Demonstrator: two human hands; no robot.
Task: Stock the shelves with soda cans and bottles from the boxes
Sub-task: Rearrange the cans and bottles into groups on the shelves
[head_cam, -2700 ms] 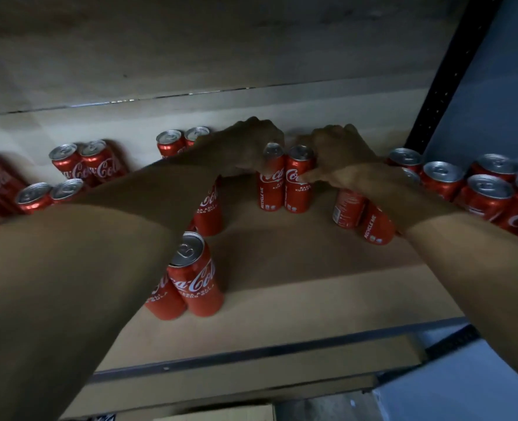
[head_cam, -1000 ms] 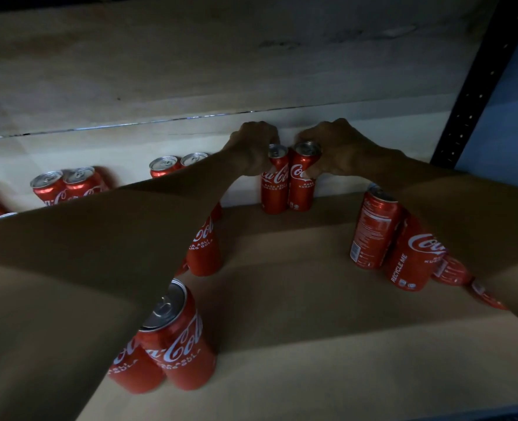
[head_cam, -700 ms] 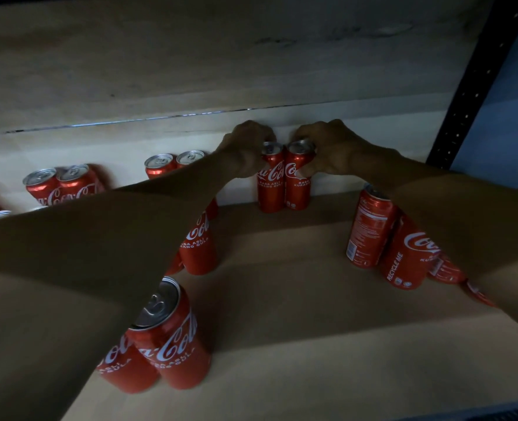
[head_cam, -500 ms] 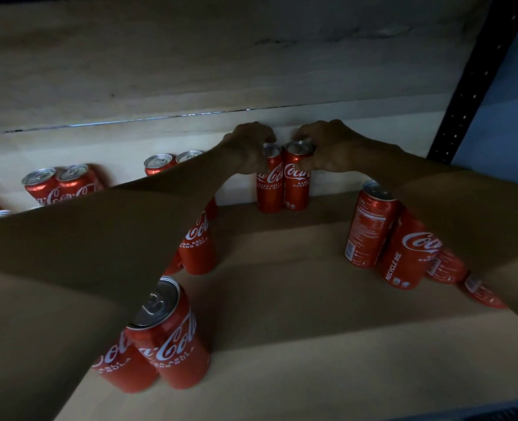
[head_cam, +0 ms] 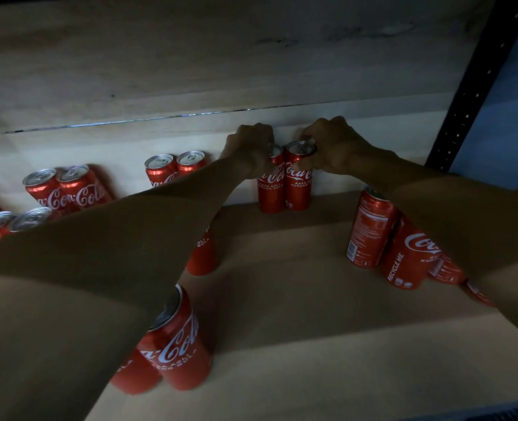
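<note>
standing upright and touching at the back of the shelf (head_cam: pixel 312 329), the slim red left can (head_cam: pixel 270 189) and right can (head_cam: pixel 298 183) show white script; left hand (head_cam: pixel 250 150) and right hand (head_cam: pixel 332 144) each grip their own can's top. earlier the pair stood farther forward.

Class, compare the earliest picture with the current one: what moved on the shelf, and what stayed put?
Both hands pushed the two upright cans back, up near the rear wall. The left hand grips the left can by its top and the right hand the right can, as before. The surrounding cans stayed put.
</note>
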